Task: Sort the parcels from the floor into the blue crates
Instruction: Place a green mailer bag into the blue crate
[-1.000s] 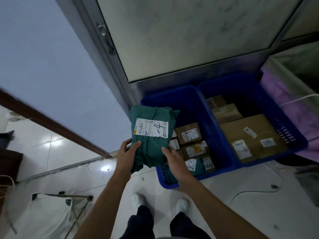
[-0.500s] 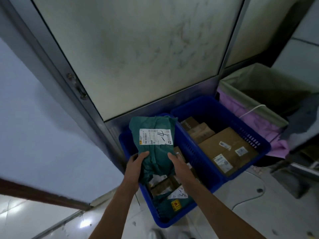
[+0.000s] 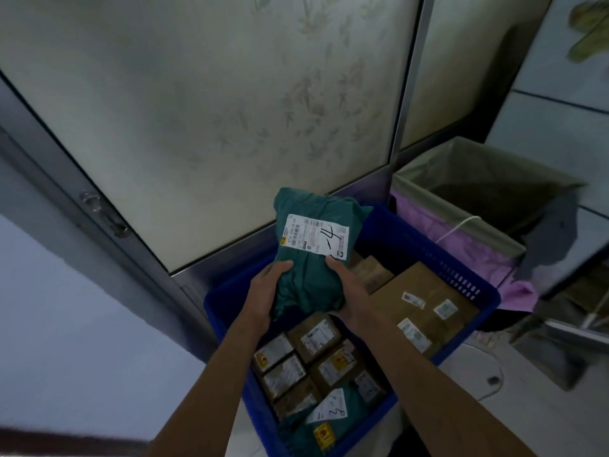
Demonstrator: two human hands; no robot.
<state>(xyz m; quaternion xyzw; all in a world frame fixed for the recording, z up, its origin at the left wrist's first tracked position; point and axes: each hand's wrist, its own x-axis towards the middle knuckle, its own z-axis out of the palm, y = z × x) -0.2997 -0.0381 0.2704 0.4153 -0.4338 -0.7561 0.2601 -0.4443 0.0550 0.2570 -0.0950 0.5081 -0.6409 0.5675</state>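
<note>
Left hand and right hand both wrapped round the lower half of the green parcel, one per side. White label faces up. Parcel held over the far end of the near blue crate, which is packed with small brown boxes. Second blue crate alongside, with a big cardboard box inside. Lined bin just beyond.

Frosted leaf-patterned glass door in metal frame; pale tiled floor.
</note>
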